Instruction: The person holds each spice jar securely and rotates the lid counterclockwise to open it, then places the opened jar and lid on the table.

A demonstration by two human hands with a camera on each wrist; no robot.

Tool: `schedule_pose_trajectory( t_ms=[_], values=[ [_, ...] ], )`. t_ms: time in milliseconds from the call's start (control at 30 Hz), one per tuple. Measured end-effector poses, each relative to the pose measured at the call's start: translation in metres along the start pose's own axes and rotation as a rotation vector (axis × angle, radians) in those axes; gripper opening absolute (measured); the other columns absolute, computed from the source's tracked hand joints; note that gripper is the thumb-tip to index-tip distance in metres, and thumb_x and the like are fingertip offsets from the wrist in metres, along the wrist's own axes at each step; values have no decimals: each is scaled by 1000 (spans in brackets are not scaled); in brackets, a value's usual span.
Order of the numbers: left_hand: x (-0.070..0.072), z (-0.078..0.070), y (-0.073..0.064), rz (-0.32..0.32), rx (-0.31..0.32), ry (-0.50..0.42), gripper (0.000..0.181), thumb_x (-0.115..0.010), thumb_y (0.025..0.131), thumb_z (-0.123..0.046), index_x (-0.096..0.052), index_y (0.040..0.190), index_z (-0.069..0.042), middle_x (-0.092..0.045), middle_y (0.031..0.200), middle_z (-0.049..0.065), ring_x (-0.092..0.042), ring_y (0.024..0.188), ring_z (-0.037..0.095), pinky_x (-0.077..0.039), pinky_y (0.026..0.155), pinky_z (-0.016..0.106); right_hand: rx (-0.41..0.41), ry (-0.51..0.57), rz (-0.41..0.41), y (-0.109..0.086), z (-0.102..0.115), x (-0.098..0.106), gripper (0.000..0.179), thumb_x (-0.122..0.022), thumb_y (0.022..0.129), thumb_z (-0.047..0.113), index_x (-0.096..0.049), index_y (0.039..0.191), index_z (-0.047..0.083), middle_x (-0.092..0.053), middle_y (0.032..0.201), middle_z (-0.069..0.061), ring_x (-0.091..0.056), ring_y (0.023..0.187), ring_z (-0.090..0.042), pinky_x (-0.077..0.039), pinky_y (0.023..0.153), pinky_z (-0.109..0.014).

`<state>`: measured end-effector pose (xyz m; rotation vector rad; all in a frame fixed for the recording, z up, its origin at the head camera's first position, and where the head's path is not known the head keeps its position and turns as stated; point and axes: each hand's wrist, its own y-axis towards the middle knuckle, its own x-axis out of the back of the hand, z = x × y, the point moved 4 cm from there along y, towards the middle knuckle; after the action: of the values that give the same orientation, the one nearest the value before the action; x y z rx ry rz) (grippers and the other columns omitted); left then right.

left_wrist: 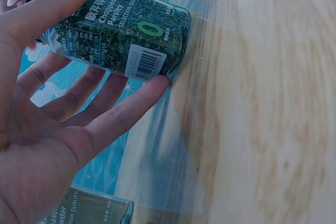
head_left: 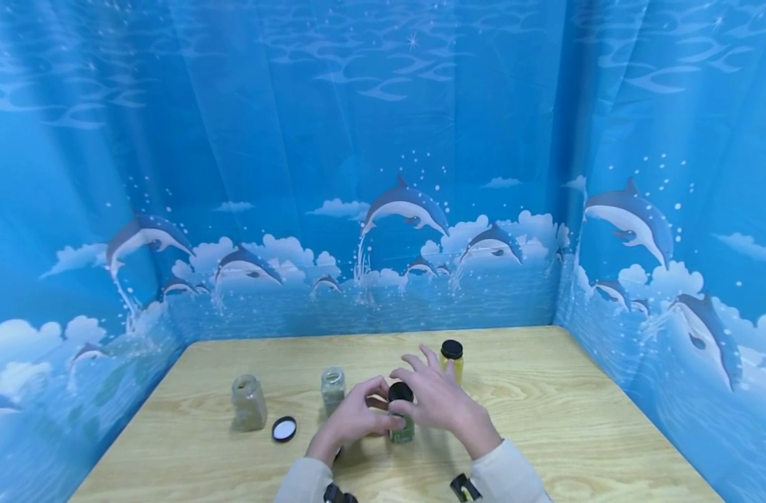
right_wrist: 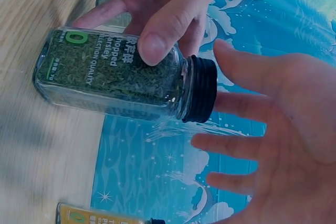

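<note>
The left hand grips the parsley jar, upright, with thumb and fingers; just beside its lid the right hand spreads wide, holding nothing. Beyond it, rightward, stands the yellow jar.

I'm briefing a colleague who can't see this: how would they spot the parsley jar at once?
On the wooden table, before the dolphin curtain, find the person's left hand. It holds the parsley jar, glass with a black lid. Its dark green flakes set it apart from the yellow jar, and its lid from the two open jars toward the left.
</note>
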<state>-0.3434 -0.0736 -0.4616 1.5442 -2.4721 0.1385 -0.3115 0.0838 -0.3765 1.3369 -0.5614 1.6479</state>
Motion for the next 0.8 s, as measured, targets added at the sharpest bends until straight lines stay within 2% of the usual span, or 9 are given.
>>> schedule_pose_trajectory(
  t_ms=[300, 400, 500, 633, 800],
  values=[
    [0, -1, 0, -2, -20, 12, 31, -86, 81, -11, -62, 100, -8, -68, 118, 11, -68, 102, 23, -66, 73, 37, -96, -100, -99, 3, -4, -2, 42, -83, 81, 53, -75, 101, 16, -58, 147, -16, -36, 148, -51, -27, 105, -90],
    [0, -1, 0, -2, -19, 16, 31, -86, 81, -11, -62, 100, -9, -67, 119, 11, -68, 102, 23, -66, 73, 37, -99, -108, -108, 3, -4, -2, 41, -85, 80, 52, -76, 97, 16, -59, 146, -16, -37, 147, -51, -28, 105, -89],
    [0, -1, 0, 2, -17, 12, 32, -86, 81, -11, -62, 101, -8, -66, 118, 11, -68, 102, 23, -66, 73, 37, -81, -108, -94, 3, -3, -1, 38, -85, 81, 47, -77, 102, 16, -59, 147, -15, -37, 147, -50, -30, 105, -89],
    [0, -1, 1, 5, -12, 8, 32, -86, 81, -12, -62, 102, -8, -66, 117, 11, -67, 101, 23, -66, 73, 37, -63, -86, -34, 2, -1, -1, 35, -83, 86, 34, -75, 116, 18, -57, 149, -14, -34, 149, -51, -28, 105, -89],
    [0, -1, 0, -2, -16, 13, 33, -87, 81, -12, -62, 102, -8, -65, 119, 11, -67, 101, 23, -66, 74, 36, -58, -56, 34, 1, 1, -1, 40, -79, 89, 19, -71, 128, 19, -54, 152, -15, -30, 151, -52, -24, 107, -90]
  ],
)
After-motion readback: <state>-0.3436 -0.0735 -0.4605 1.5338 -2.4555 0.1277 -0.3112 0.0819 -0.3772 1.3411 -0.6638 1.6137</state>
